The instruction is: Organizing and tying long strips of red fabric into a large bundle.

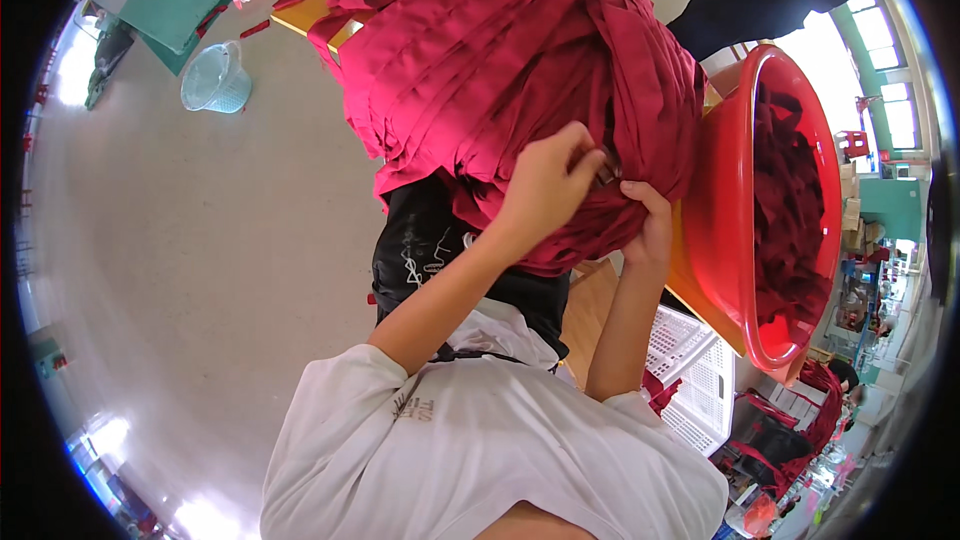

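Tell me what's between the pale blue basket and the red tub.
In the head view, floor lies beside the pale blue basket, then a heap of crimson cloth, the left hand and right hand on it, reaches toward the red tub.

This looks like a textile workshop: a great heap of crimson fabric strips point(480, 60), a glossy red plastic tub point(712, 230) filled with dark red cloth point(788, 205), a white perforated plastic crate point(712, 395), a broad pale-grey floor point(280, 230) and bright green-framed windows point(878, 40) show it.
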### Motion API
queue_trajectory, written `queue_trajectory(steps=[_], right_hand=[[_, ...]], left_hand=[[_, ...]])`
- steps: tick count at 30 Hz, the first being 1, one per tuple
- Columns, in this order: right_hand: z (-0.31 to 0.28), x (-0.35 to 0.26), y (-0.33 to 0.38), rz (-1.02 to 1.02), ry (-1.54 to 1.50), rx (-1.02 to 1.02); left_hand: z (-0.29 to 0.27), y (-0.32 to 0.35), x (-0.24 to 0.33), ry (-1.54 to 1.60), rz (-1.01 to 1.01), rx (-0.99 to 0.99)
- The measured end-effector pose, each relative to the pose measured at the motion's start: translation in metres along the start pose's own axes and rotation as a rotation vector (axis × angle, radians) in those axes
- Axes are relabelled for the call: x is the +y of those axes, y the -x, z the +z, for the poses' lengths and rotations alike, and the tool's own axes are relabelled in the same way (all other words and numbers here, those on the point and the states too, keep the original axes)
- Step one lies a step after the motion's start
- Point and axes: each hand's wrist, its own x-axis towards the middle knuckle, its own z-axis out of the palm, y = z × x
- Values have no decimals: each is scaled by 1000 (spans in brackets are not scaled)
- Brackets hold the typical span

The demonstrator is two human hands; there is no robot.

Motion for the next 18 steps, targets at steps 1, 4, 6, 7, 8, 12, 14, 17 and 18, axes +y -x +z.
queue_trajectory(steps=[1, 4, 6, 7, 8, 12, 14, 17, 18], right_hand=[[0, 0, -1, -7, -3, 11], [-12, 0, -7, 11, -37, 0], [-17, -5, -5, 12, -11, 32], [-15, -7, -2, 13, 12, 60], [-11, -10, 1, 15, 17, 64], [6, -21, 7, -37, 58, 40], [8, -23, 8, -53, 85, -66], [4, -27, 9, -34, 130, -46], [0, -25, 9, -28, 110, -31]], left_hand=[[6, 4, 0, -42, 78, -22], [11, 8, -15, 119, -26, -96], [1, 4, -8, 208, -213, -113], [-5, 1, -11, -39, -11, 22], [-9, -4, -13, -287, 191, 157], [-7, -18, -17, -763, 197, 171], [-1, -27, -25, -837, 144, 113], [-4, -34, -26, -864, 131, 70], [-7, -35, -26, -819, 163, 70]])
